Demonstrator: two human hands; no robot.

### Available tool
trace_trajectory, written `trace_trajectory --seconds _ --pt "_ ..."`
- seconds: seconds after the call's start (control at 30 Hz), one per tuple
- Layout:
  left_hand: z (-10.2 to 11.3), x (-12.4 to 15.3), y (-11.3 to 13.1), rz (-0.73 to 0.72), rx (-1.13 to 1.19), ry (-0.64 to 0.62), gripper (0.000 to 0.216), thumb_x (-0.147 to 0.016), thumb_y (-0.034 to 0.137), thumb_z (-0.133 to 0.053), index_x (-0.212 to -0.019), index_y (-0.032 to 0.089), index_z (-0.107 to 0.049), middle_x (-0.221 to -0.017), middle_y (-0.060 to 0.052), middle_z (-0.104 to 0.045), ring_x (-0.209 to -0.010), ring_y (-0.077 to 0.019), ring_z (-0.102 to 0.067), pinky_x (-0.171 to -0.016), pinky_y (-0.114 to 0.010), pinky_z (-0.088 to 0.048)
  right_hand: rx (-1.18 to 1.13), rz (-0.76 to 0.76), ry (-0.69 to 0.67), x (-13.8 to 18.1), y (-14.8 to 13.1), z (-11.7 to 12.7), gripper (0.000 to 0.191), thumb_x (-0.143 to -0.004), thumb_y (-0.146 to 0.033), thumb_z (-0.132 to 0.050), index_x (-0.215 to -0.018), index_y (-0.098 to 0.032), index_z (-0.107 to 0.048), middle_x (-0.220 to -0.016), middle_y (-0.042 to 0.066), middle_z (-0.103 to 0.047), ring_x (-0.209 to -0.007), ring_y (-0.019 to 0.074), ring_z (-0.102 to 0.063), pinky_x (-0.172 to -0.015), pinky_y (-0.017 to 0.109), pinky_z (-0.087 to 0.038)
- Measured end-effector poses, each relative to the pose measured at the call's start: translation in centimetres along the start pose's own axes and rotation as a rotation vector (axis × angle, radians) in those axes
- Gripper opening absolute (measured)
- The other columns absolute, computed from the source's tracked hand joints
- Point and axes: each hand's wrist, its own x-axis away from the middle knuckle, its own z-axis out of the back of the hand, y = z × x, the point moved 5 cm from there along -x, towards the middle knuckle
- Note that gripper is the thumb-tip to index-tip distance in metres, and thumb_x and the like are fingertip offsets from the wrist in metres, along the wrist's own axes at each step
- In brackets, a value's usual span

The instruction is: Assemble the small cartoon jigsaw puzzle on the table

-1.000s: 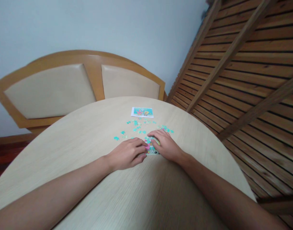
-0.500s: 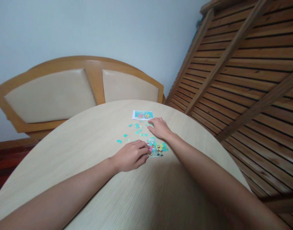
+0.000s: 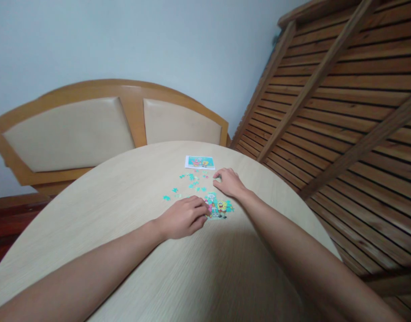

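Observation:
My left hand lies on the table with its fingers curled, and its fingertips press on the left side of a partly assembled jigsaw puzzle. Cartoon figures on a turquoise ground show on the puzzle; the hand hides its left edge. Beyond the puzzle, my right hand hovers low or rests near the table, thumb and forefinger apart, with no piece visible between them. Several loose turquoise puzzle pieces are scattered to the left of this hand. A pink piece lies close to its fingertips.
A picture card with similar cartoon figures lies at the far side of the round wooden table. Behind the table stands a padded wooden headboard. Slatted wood leans along the right side.
My right hand has drawn back to the right, away from the loose pieces, and its fingers are more bent. A pink piece now shows where it was. My left hand has stayed on the puzzle.

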Motion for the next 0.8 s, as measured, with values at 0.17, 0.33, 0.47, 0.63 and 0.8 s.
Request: trace_trajectory --seconds 0.17,0.33,0.47,0.63,0.8 --pt "-0.1 0.2 -0.1 0.012 -0.013 -0.011 0.023 -0.101 0.022 -0.045 -0.109 0.018 -0.066 -0.109 -0.010 -0.067 -0.105 -0.0237 -0.063 -0.093 -0.038 -0.053 0.011 0.052 -0.006 -0.1 -0.8 -0.1 0.028 -0.091 -0.029 -0.062 -0.115 -0.020 -0.072 -0.122 0.009 -0.069 -0.115 0.0289 -0.055 -0.098 0.041 -0.040" --pt "0.0 0.1 -0.1 0.006 -0.005 -0.008 0.023 -0.100 0.022 -0.045 -0.111 0.019 -0.066 -0.111 -0.010 -0.067 -0.107 -0.0233 -0.063 -0.094 -0.038 -0.052 0.001 0.142 -0.030 -0.3 -2.2 -0.3 0.026 -0.097 -0.032 -0.056 -0.116 -0.026 -0.073 -0.126 0.007 -0.067 -0.117 0.0275 -0.052 -0.098 0.042 -0.038" --pt "0.1 0.1 0.0 0.005 -0.010 -0.006 0.024 -0.101 0.022 -0.045 -0.110 0.018 -0.066 -0.111 -0.010 -0.067 -0.107 -0.0235 -0.063 -0.095 -0.038 -0.053 -0.002 0.171 -0.022 0.6 -1.9 0.3 0.020 -0.095 -0.029 -0.061 -0.105 -0.026 -0.077 -0.120 0.007 -0.068 -0.115 0.0268 -0.052 -0.097 0.041 -0.038" --pt "0.2 0.1 0.0 -0.001 0.012 0.011 0.023 -0.100 0.022 -0.045 -0.110 0.019 -0.066 -0.111 -0.010 -0.068 -0.107 -0.0231 -0.063 -0.094 -0.038 -0.053 -0.038 0.163 0.010 2.8 0.2 1.4 0.013 -0.090 -0.029 -0.067 -0.093 -0.026 -0.079 -0.110 0.007 -0.071 -0.110 0.0267 -0.056 -0.094 0.041 -0.037" --pt "0.1 0.3 -0.1 0.004 0.018 0.006 0.023 -0.101 0.022 -0.045 -0.112 0.019 -0.065 -0.113 -0.010 -0.068 -0.110 -0.0226 -0.063 -0.096 -0.038 -0.053 -0.087 0.126 -0.032 4.9 2.3 2.0 0.015 -0.086 -0.022 -0.066 -0.092 -0.026 -0.079 -0.103 0.005 -0.073 -0.105 0.0255 -0.061 -0.093 0.039 -0.036"
